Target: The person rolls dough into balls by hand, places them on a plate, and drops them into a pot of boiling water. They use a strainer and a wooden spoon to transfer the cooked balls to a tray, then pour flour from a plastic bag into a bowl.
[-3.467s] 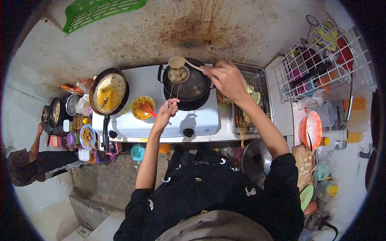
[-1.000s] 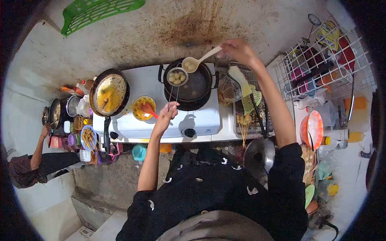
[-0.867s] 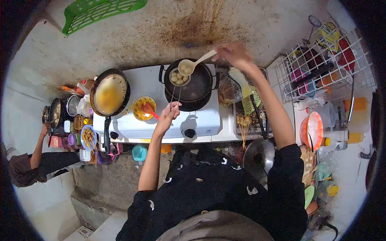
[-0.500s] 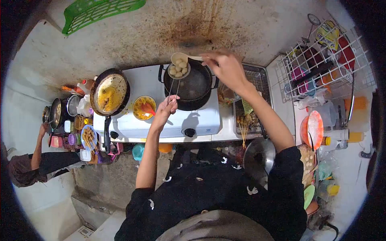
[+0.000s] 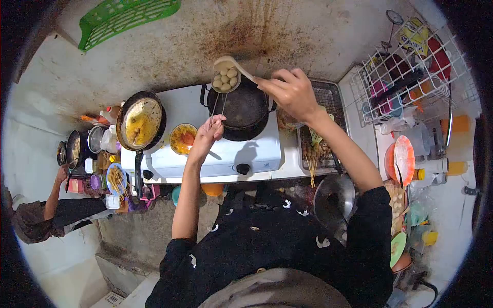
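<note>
My left hand (image 5: 207, 136) is closed round the long wire handle of a strainer (image 5: 225, 91), which sits over the back left rim of a dark two-handled pot (image 5: 246, 132). Several pale round balls (image 5: 225, 80) lie in the strainer. Closed on the handle of a cream-coloured ladle (image 5: 241, 70), my right hand (image 5: 294, 95) is above the pot's right side. The ladle's head overlaps the far edge of the strainer in this view. Dark liquid shows inside the pot, which stands on a white stove (image 5: 215, 165).
Left of the pot are a bowl of orange-yellow mixture (image 5: 179, 146) and a frying pan (image 5: 123, 120) with yellow residue. Skewers (image 5: 311, 159) lie on a rack tray at right. A wire basket (image 5: 367, 87) hangs beyond. Another person's hand (image 5: 62, 172) is by a pan at far left.
Strainer and ladle have shifted slightly up and left, toward the wall. My right hand has moved a little lower and right, and the ladle tilts more steeply.
</note>
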A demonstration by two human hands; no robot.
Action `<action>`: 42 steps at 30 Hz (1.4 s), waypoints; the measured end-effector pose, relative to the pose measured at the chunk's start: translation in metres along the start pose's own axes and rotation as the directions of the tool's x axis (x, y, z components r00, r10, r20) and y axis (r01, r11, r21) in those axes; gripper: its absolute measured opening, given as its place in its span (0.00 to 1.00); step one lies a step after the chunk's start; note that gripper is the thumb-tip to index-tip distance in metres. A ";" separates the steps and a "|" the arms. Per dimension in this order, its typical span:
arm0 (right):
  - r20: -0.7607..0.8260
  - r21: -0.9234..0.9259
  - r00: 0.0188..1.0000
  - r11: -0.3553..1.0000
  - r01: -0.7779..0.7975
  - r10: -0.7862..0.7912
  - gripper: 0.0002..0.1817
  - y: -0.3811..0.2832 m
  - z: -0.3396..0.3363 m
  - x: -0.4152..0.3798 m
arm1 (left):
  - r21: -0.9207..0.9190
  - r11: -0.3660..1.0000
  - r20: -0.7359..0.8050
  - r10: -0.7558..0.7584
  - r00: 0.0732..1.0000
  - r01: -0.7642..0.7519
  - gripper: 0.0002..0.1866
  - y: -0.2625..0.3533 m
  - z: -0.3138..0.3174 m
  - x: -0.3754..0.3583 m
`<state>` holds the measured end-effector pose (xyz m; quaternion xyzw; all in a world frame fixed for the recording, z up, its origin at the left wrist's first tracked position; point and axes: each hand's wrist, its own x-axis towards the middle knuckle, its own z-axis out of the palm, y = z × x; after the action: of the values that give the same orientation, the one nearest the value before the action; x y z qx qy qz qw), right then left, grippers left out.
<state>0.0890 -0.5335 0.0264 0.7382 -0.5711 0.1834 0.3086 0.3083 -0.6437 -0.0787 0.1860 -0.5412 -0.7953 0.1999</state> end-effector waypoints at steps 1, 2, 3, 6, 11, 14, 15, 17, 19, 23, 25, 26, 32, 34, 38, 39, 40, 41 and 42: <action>-0.001 0.001 1.000 1.000 0.001 -0.001 0.13 0.001 -0.001 -0.001 | 0.007 1.000 -0.012 -0.004 1.000 0.004 0.14 0.001 0.002 -0.001; -0.013 -0.006 1.000 1.000 -0.005 0.005 0.13 0.003 -0.001 -0.002 | 0.013 1.000 -0.024 -0.008 1.000 0.008 0.14 0.001 0.003 -0.001; -0.024 -0.013 1.000 1.000 -0.011 0.011 0.14 0.004 -0.002 -0.003 | 0.013 1.000 -0.025 -0.007 1.000 0.007 0.14 0.000 0.002 -0.001; -0.020 0.050 0.999 0.998 -0.047 0.048 0.14 0.002 -0.004 -0.004 | -0.009 1.000 -0.022 -0.002 1.000 0.002 0.13 -0.005 0.000 -0.001; 0.001 0.058 0.999 0.997 -0.050 0.050 0.13 -0.004 -0.004 -0.007 | -0.038 0.999 -0.008 0.006 1.000 -0.007 0.12 -0.008 0.000 -0.001; -0.021 0.053 0.998 0.997 -0.057 0.058 0.13 -0.005 -0.003 -0.009 | -0.044 0.999 0.000 0.009 1.000 -0.009 0.11 -0.011 -0.001 0.000; -0.039 0.038 0.997 0.997 -0.070 0.072 0.12 -0.005 -0.003 -0.010 | -0.045 0.999 0.002 0.009 1.000 -0.009 0.11 -0.011 -0.001 0.000; -0.033 0.004 0.989 0.989 -0.147 0.147 0.11 -0.002 -0.007 -0.008 | -0.016 1.000 -0.011 -0.006 1.000 0.005 0.11 -0.010 -0.001 -0.002; -0.029 -0.030 0.975 0.975 -0.221 0.220 0.10 0.005 -0.009 -0.011 | -0.016 1.000 -0.032 -0.019 0.999 0.019 0.11 -0.008 -0.001 -0.004; -0.047 0.121 0.836 0.834 -0.538 0.546 0.09 0.015 0.004 -0.020 | 0.001 1.000 -0.066 -0.027 0.997 0.027 0.11 -0.006 -0.003 -0.006; 0.076 0.124 0.777 0.768 -0.629 0.625 0.10 0.017 0.016 -0.030 | 0.008 1.000 -0.073 -0.029 0.997 0.029 0.11 -0.003 -0.002 -0.007; 0.076 0.125 0.778 0.768 -0.628 0.624 0.10 0.014 0.022 -0.034 | 0.016 0.999 -0.076 -0.032 0.997 0.033 0.11 -0.002 -0.002 -0.007; 0.160 -0.057 0.886 0.900 -0.433 0.436 0.09 -0.007 0.062 -0.045 | 0.009 1.000 -0.082 -0.007 0.997 0.008 0.11 -0.002 -0.005 -0.007; 0.269 -0.069 0.868 0.907 -0.415 0.418 0.09 -0.010 0.082 -0.044 | 0.006 1.000 -0.081 -0.005 0.997 0.006 0.11 -0.002 -0.006 -0.007; 0.420 -0.120 0.820 0.920 -0.374 0.388 0.07 -0.020 0.097 -0.034 | 0.044 0.999 -0.109 -0.027 0.994 0.032 0.12 0.000 -0.007 -0.008; 0.421 -0.118 0.821 0.921 -0.371 0.385 0.07 -0.022 0.100 -0.036 | 0.042 0.999 -0.113 -0.026 0.993 0.031 0.12 0.002 -0.006 -0.009; 0.421 -0.108 0.826 0.925 -0.365 0.375 0.07 -0.024 0.104 -0.038 | 0.045 0.998 -0.113 -0.029 0.993 0.034 0.13 0.004 -0.005 -0.011; 0.421 -0.099 0.830 0.928 -0.359 0.366 0.08 -0.026 0.104 -0.038 | 0.048 0.998 -0.113 -0.032 0.993 0.038 0.13 0.005 -0.005 -0.011; 0.423 -0.097 0.830 0.929 -0.356 0.363 0.08 -0.027 0.104 -0.038 | 0.046 0.998 -0.116 -0.032 0.993 0.038 0.13 0.004 -0.006 -0.012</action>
<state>0.0956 -0.5712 -0.0813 0.6374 -0.7551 0.0653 0.1390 0.3218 -0.6440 -0.0758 0.2457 -0.5445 -0.7734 0.2120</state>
